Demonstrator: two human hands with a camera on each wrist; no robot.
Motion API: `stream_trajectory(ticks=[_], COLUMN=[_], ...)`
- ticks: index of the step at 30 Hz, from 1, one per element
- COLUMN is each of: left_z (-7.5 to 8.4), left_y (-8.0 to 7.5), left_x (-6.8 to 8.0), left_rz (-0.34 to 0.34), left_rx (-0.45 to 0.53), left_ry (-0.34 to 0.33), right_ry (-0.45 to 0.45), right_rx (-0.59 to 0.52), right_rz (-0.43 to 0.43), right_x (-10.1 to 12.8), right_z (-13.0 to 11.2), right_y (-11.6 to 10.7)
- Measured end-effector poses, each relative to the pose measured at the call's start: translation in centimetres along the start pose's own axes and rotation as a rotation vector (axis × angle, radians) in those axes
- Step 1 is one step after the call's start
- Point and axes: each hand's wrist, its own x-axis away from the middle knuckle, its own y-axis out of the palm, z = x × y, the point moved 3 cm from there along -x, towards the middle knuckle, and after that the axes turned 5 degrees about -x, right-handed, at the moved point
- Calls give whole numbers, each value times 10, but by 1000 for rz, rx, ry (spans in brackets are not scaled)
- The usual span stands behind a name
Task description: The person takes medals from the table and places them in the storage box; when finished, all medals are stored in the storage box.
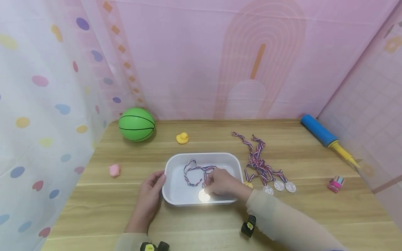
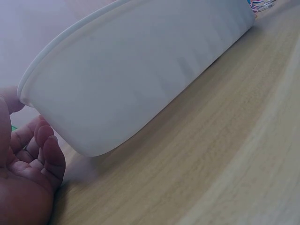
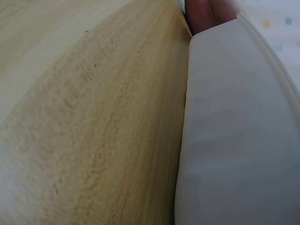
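Note:
A white rectangular tub stands at the middle of the wooden table. My left hand holds its left end, thumb on the rim and fingers curled by the outer wall. My right hand reaches into the tub and pinches a gold medal at its top. The medal's red, white and blue ribbon lies coiled on the tub floor. The right wrist view shows only the tub wall, the tabletop and a bit of the left hand.
Several more medals with ribbons lie just right of the tub. A green ball and a yellow duck sit behind it. A pink lump lies at left, a blue pump and pink toy at right.

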Motion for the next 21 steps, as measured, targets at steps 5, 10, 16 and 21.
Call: stream_trajectory(ticks=[5,10,16,21], left_z=[-1,0,0,0], left_y=[0,0,0,0], left_x=[0,0,0,0], left_rz=[0,-7,-7,-2], left_rx=[-3,-3,-2,-8], left_ry=[1,-2,-4,-2], right_ry=[-7,17,40,36], right_rx=[-3,-29,-48,-38], right_rz=[-2,-9,-13,-9], right_x=[0,0,0,1], right_z=[1,1,1,-2], right_y=[0,1,2,3])
